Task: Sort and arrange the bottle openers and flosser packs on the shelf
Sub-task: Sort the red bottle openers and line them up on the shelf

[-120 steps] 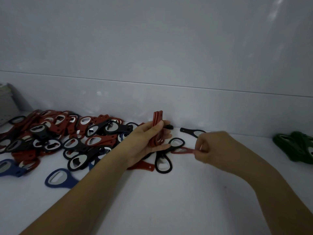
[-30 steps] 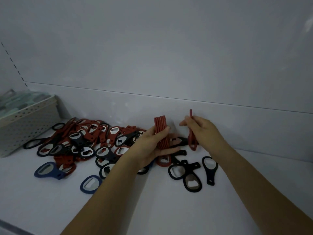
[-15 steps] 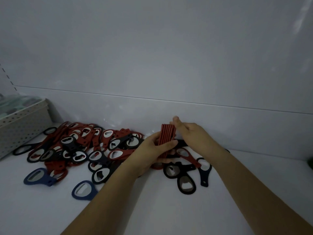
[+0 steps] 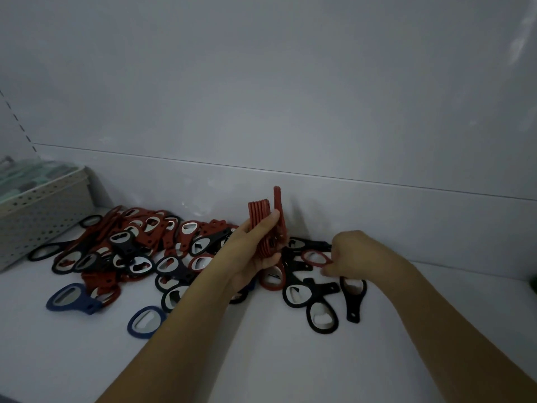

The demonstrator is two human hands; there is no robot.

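Note:
My left hand [image 4: 255,254] grips an upright stack of red bottle openers [image 4: 259,215] near the shelf's back wall. One opener in the stack sticks up higher than the others. My right hand [image 4: 353,254] is lower, to the right, with its fingers pinched on a single red opener [image 4: 315,258] lying among black openers [image 4: 321,311]. A mixed pile of red, black and blue openers [image 4: 130,251] spreads to the left on the white shelf [image 4: 290,367]. Flosser packs [image 4: 26,175] fill a basket at far left.
A perforated pale basket [image 4: 37,222] stands at the left edge against the wall. Two blue openers [image 4: 72,298] lie at the pile's front. A sliver of green [image 4: 534,282] shows at the right edge. The white back wall [image 4: 377,222] rises close behind the openers.
My right hand has left the stack in my left hand and dropped to the right, onto a red opener on the shelf. The stack now has one more opener, standing taller.

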